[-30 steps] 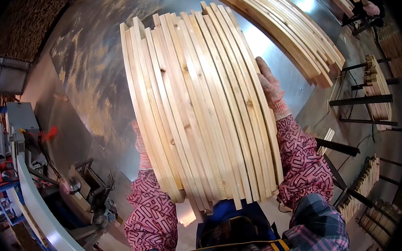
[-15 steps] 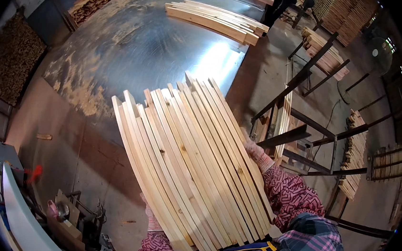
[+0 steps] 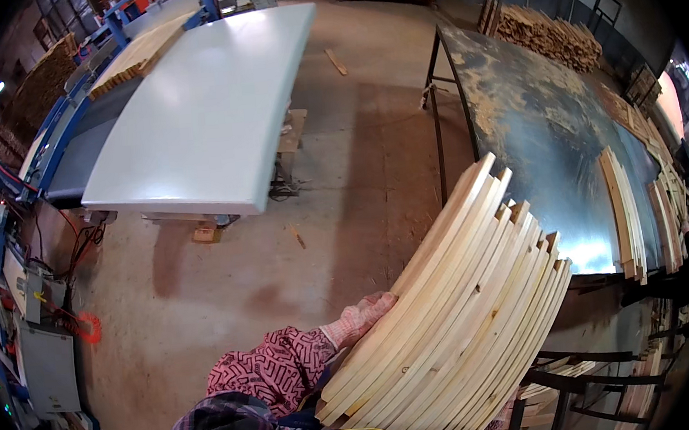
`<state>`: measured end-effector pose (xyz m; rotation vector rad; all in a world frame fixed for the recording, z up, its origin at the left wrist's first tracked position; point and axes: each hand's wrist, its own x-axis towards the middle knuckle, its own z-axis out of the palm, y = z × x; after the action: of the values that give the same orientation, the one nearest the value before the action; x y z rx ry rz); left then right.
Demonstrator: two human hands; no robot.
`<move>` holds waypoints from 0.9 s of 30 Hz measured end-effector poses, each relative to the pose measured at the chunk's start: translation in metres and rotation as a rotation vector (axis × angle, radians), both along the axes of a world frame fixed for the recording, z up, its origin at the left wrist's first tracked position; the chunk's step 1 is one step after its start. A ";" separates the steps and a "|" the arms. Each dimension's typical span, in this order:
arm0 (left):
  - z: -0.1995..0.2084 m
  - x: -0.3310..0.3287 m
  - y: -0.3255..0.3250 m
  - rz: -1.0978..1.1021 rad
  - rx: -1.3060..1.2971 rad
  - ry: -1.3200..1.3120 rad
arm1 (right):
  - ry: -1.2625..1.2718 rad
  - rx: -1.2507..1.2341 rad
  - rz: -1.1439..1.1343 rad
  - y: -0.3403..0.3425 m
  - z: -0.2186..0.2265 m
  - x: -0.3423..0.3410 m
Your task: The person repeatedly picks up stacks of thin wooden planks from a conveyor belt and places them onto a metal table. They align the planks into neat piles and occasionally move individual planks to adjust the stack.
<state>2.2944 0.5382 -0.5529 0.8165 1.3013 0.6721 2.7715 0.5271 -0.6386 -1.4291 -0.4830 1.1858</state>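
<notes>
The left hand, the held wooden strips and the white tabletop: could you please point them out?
Left hand [image 3: 362, 317]: head view, back of the gloved hand.
Held wooden strips [image 3: 450, 319]: head view, middle of the bundle's upper side.
White tabletop [image 3: 205, 117]: head view, bare middle of its surface.

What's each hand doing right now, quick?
Left hand: holding the bundle of slats, against its left side.
Right hand: too hidden by the slats to tell its grip.

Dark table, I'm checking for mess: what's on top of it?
Dust and wood pieces show on the table; the held bundle hides its near left corner, so what's there is unseen.
</notes>
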 end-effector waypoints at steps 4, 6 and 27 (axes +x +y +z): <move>-0.018 -0.050 -0.074 -0.055 0.774 0.370 | 0.028 0.109 0.097 -0.035 0.051 -0.026; 0.001 -0.081 -0.082 -0.090 1.106 0.787 | 0.045 0.171 0.195 -0.024 0.088 -0.063; 0.192 -0.694 -0.148 0.603 0.345 -0.747 | -0.482 0.240 0.956 0.101 0.170 -0.906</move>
<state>1.6003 0.3902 -0.3609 0.3494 0.7288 1.5440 1.8655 0.6283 -0.4685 -1.2779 -1.7201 1.4181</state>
